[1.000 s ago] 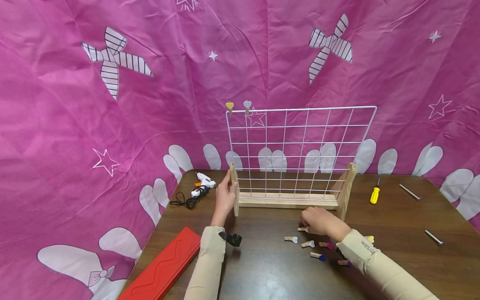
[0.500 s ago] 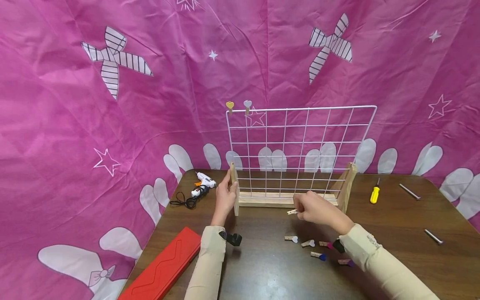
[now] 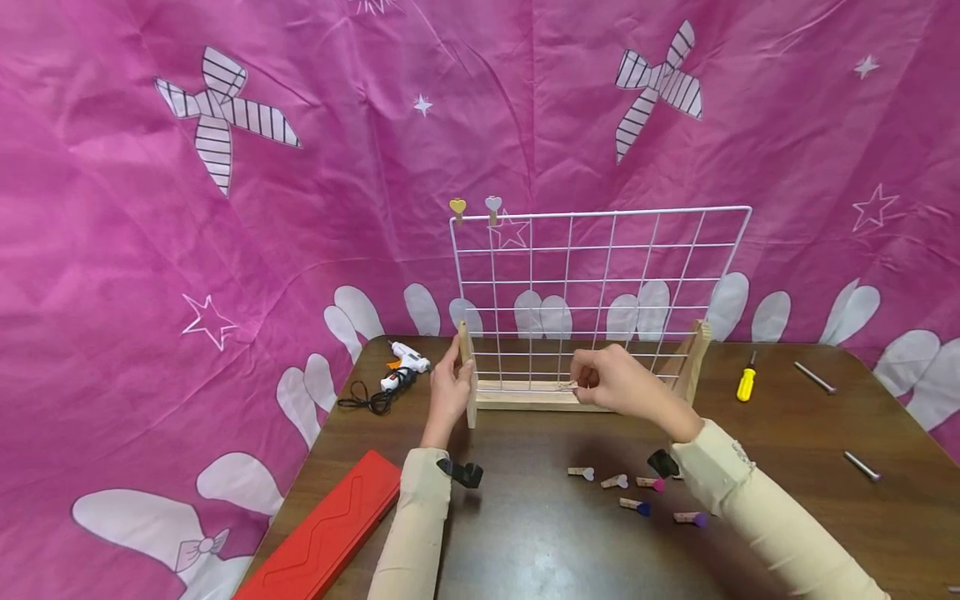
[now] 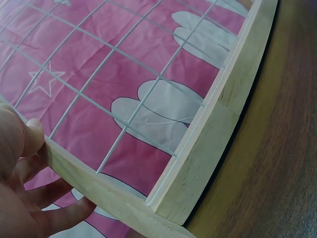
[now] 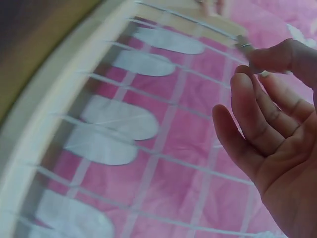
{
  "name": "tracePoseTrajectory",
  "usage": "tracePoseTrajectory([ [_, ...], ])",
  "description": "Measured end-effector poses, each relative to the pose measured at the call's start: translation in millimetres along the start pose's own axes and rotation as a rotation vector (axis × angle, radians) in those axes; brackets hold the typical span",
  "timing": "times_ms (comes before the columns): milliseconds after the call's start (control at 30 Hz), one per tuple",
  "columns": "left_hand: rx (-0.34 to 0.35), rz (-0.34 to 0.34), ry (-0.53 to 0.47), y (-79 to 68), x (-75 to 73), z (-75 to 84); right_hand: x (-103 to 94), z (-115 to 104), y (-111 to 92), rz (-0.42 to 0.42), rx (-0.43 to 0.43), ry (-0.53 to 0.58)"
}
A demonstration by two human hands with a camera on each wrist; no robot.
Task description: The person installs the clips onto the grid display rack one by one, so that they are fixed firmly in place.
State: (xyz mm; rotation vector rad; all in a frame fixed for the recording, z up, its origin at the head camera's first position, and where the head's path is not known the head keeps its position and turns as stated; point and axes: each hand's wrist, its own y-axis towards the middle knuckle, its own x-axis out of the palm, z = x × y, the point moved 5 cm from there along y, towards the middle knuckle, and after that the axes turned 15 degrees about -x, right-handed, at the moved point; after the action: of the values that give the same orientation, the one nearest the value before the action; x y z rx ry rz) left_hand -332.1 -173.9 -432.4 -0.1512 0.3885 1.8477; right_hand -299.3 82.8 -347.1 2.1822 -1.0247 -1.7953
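A white wire grid (image 3: 615, 213) stands upright in a wooden base (image 3: 540, 402). My left hand (image 3: 448, 390) holds the base's left side post (image 4: 99, 181), thumb on one side and fingers on the other. In front of the lower grid, my right hand (image 3: 618, 385) pinches a small wooden clothespin (image 5: 243, 44) between thumb and fingertips; its end points left. A yellow heart clothespin (image 3: 457, 207) and a white heart clothespin (image 3: 492, 204) sit on the grid's top wire at the left. Several more heart clothespins (image 3: 634, 506) lie on the table below my right hand.
A white glue gun (image 3: 408, 358) with a black cord lies at the back left, and a long red box (image 3: 330, 525) at the front left. To the right are a yellow screwdriver (image 3: 746, 383) and two metal rods (image 3: 814, 377). A pink curtain (image 3: 360, 208) hangs behind.
My right hand has picked a clothespin off the table and lifted it up and slightly left to the lower grid. The left hand stays on the post.
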Motion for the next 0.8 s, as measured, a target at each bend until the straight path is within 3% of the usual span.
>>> tracePoseTrajectory([
  [200,-0.027,-0.011,-0.002,0.2,-0.9,-1.4,-35.2,-19,34,0.068,-0.081,0.033],
  [500,-0.018,-0.011,-0.020,0.3,-0.3,-2.2,-101.9,-51,93,0.222,-0.185,-0.131],
  [800,-0.016,0.002,-0.008,-0.2,-0.2,-2.8,-139.1,-60,141,0.247,-0.069,-0.317],
])
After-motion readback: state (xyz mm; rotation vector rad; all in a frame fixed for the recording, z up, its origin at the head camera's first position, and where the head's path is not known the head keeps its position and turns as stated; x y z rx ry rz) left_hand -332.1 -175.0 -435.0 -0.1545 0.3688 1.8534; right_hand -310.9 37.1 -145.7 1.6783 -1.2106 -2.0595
